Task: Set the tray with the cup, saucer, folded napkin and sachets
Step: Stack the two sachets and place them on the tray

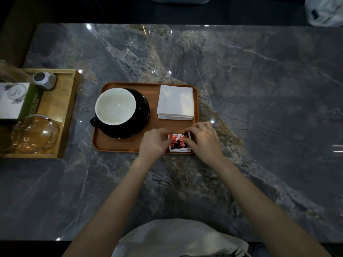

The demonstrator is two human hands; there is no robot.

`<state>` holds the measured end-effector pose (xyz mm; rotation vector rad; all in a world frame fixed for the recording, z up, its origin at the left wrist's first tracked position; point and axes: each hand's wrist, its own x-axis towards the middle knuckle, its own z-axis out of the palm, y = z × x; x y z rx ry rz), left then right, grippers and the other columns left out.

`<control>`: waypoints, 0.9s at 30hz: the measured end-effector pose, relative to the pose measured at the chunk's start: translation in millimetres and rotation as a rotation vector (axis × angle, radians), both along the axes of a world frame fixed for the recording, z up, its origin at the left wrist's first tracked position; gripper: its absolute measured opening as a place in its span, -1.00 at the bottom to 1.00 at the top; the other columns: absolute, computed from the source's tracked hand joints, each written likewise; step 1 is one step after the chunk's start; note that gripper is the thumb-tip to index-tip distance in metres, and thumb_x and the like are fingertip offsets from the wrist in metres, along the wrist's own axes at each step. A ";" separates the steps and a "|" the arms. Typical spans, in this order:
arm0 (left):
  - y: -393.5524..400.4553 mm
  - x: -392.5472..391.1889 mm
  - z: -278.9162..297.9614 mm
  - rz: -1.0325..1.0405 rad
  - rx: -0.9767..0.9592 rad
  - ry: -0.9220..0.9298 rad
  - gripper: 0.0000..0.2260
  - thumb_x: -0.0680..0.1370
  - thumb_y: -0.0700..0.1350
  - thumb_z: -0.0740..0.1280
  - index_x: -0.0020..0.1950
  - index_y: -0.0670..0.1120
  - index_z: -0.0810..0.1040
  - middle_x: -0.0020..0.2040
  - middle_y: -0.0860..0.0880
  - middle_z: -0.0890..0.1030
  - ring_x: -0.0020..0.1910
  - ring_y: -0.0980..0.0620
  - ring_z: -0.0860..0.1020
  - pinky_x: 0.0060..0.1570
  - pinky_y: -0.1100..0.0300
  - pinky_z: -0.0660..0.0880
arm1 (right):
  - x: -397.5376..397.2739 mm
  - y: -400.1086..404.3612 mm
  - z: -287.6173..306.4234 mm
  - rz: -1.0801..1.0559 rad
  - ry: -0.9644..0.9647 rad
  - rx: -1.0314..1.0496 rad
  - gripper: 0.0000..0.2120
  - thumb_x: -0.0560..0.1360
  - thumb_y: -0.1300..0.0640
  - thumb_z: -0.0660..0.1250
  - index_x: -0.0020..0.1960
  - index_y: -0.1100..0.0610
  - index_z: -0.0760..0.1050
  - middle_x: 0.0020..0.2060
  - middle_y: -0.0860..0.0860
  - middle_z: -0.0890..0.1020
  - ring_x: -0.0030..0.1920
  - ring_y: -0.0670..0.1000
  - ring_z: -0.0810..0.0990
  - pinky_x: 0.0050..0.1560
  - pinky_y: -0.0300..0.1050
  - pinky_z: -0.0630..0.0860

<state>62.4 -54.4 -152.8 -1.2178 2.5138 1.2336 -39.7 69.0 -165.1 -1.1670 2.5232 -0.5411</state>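
Head view: left hand (155, 140) and right hand (203, 139) pinch the sachets (179, 142) at the tray's (118, 147) five o'clock corner; squaring the stack below the napkin (176, 102) would finish neatly.

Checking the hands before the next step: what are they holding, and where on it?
Both hold the sachets on the tray: left hand pinches the left edge, right hand the right edge.
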 end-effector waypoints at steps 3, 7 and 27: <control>-0.2 -0.3 -2.2 -0.006 0.021 -0.021 -0.73 0.44 -0.10 0.41 0.13 -0.05 0.60 -0.05 -0.13 0.68 -0.03 -0.06 0.60 0.01 0.08 0.52 | -0.6 1.6 0.7 0.041 0.041 0.029 -0.68 0.45 -0.01 0.35 0.13 0.14 0.56 0.04 0.07 0.60 0.14 0.11 0.41 0.13 0.02 0.35; -0.4 -0.5 -3.4 -0.003 0.022 -0.031 -0.75 0.44 -0.09 0.41 0.11 -0.04 0.61 -0.08 -0.11 0.68 -0.05 -0.06 0.60 0.00 0.07 0.52 | -2.2 4.4 3.2 0.067 0.049 0.072 -0.66 0.47 -0.05 0.30 0.14 0.14 0.53 0.06 0.05 0.58 0.17 0.09 0.38 0.16 -0.01 0.30; -1.4 -2.9 5.4 -0.104 -0.005 -0.024 -0.75 0.46 -0.16 0.37 0.13 -0.15 0.58 -0.01 -0.17 0.66 0.01 -0.11 0.59 0.03 0.10 0.49 | 11.8 2.1 10.0 0.006 0.105 0.168 -0.68 0.51 -0.04 0.22 0.13 0.15 0.52 0.08 0.09 0.59 0.17 0.14 0.40 0.14 0.04 0.30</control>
